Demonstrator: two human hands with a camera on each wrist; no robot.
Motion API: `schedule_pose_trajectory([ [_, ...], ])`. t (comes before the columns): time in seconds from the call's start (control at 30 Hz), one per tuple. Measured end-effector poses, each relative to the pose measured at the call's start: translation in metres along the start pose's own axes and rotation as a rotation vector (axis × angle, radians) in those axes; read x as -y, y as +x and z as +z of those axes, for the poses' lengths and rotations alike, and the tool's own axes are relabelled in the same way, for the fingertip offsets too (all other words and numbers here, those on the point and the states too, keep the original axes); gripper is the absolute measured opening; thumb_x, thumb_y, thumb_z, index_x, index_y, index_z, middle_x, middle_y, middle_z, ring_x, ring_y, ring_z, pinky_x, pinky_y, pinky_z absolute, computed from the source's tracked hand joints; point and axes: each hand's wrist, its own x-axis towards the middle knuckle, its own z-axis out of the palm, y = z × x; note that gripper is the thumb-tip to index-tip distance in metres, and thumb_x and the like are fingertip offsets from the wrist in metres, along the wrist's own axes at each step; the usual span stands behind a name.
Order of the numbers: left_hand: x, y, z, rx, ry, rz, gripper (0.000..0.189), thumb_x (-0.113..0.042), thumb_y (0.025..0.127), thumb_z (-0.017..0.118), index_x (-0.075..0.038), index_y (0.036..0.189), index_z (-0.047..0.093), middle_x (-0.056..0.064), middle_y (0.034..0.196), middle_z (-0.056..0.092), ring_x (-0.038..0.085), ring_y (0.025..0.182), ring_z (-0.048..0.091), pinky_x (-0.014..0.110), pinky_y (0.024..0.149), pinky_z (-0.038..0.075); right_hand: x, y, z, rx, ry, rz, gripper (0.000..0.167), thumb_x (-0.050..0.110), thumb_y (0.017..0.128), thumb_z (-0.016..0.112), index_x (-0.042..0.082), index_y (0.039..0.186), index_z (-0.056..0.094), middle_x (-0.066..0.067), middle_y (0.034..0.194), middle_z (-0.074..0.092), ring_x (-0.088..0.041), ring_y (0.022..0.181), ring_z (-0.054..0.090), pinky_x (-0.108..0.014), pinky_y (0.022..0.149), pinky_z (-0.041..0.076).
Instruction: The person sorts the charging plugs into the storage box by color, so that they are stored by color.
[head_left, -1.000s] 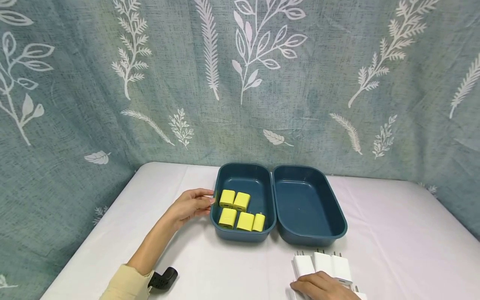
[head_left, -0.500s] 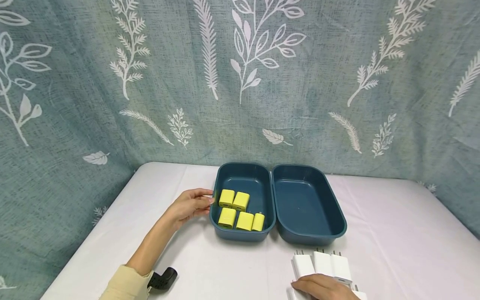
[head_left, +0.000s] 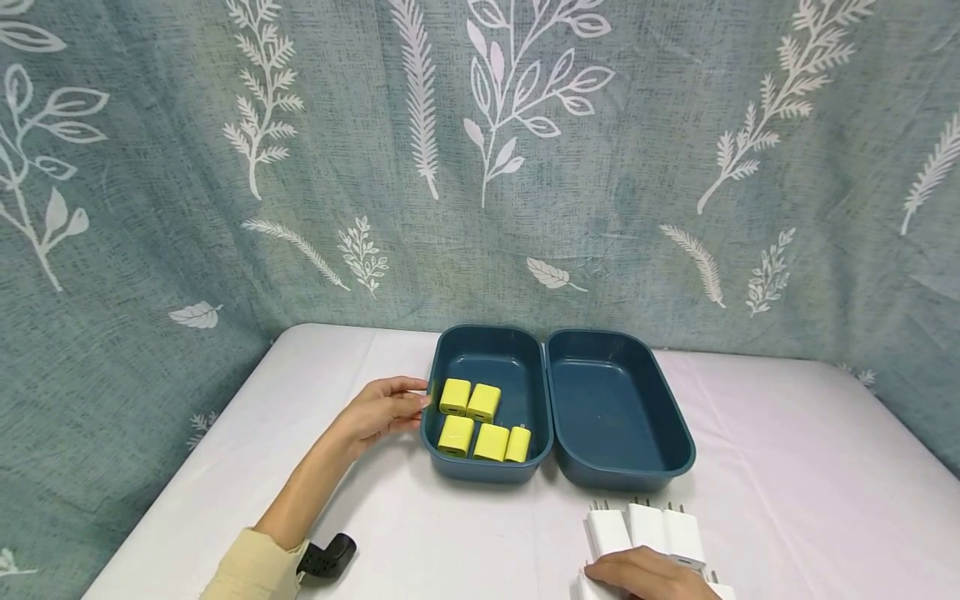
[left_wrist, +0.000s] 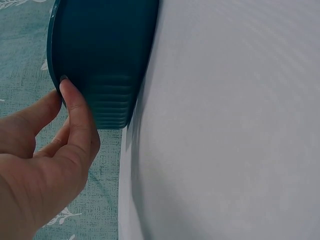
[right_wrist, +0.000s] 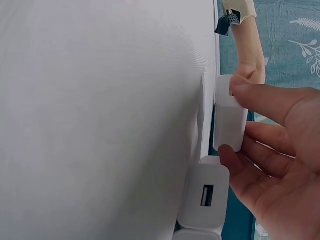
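Note:
My left hand [head_left: 384, 410] pinches the left rim of a dark blue plastic bin [head_left: 486, 472], thumb and fingers at its edge in the left wrist view. Inside this bin lie several yellow phone charger plugs [head_left: 455, 436]. At the bottom right of the head view, my right hand [head_left: 651, 575] reaches over a group of white charger plugs [head_left: 682, 536] on the table. The right wrist view shows it holding one white charger plug [right_wrist: 231, 120] between thumb and fingertips. Another white plug [right_wrist: 204, 197], its USB port visible, sits beside it.
A second dark blue bin [head_left: 624, 479] with nothing in it stands right next to the first. A white cloth covers the table [head_left: 450, 542]. Behind hangs a teal curtain [head_left: 637, 208] with white leaf patterns. A black wrist camera [head_left: 330, 557] is strapped at the left sleeve.

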Motion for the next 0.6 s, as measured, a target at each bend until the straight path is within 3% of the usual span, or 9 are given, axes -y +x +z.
schedule_pose_trajectory([
  [0.17, 0.000, 0.000, 0.000, -0.005, -0.003, -0.010, 0.044, -0.003, 0.097, 0.060, 0.012, 0.136, 0.046, 0.013, 0.099, 0.062, 0.011, 0.074, 0.063, 0.021, 0.069, 0.056, -0.005, -0.001, -0.003, 0.049, 0.065, 0.008, 0.034, 0.028, 0.088, 0.077, 0.016, 0.119, 0.069, 0.010, 0.113, 0.066, -0.003, 0.094, 0.059, -0.019, 0.067, 0.052],
  [0.3, -0.001, 0.000, 0.001, -0.005, -0.007, -0.009, 0.043, -0.002, 0.097, 0.060, 0.012, 0.136, 0.046, 0.011, 0.097, 0.062, 0.011, 0.073, 0.062, 0.020, 0.069, 0.056, -0.010, 0.001, -0.005, 0.069, 0.104, -0.032, 0.038, 0.025, 0.087, 0.078, 0.013, 0.122, 0.068, 0.006, 0.116, 0.066, -0.004, 0.094, 0.059, -0.018, 0.068, 0.051],
  [0.43, -0.001, 0.000, 0.000, -0.003, -0.008, -0.006, 0.042, -0.001, 0.097, 0.059, 0.013, 0.135, 0.046, 0.010, 0.095, 0.061, 0.011, 0.073, 0.062, 0.020, 0.068, 0.056, -0.013, 0.004, -0.009, 0.024, 0.151, -0.091, 0.047, 0.017, 0.083, 0.082, 0.013, 0.126, 0.065, 0.005, 0.119, 0.064, -0.003, 0.092, 0.058, -0.014, 0.068, 0.048],
  [0.6, -0.001, -0.001, 0.000, 0.003, -0.006, -0.001, 0.043, -0.002, 0.098, 0.059, 0.013, 0.136, 0.045, 0.010, 0.095, 0.062, 0.010, 0.072, 0.062, 0.021, 0.069, 0.056, -0.012, 0.006, -0.016, -0.007, 0.192, -0.108, 0.055, 0.015, 0.079, 0.083, 0.015, 0.130, 0.062, 0.004, 0.123, 0.062, -0.004, 0.096, 0.057, -0.015, 0.069, 0.049],
])
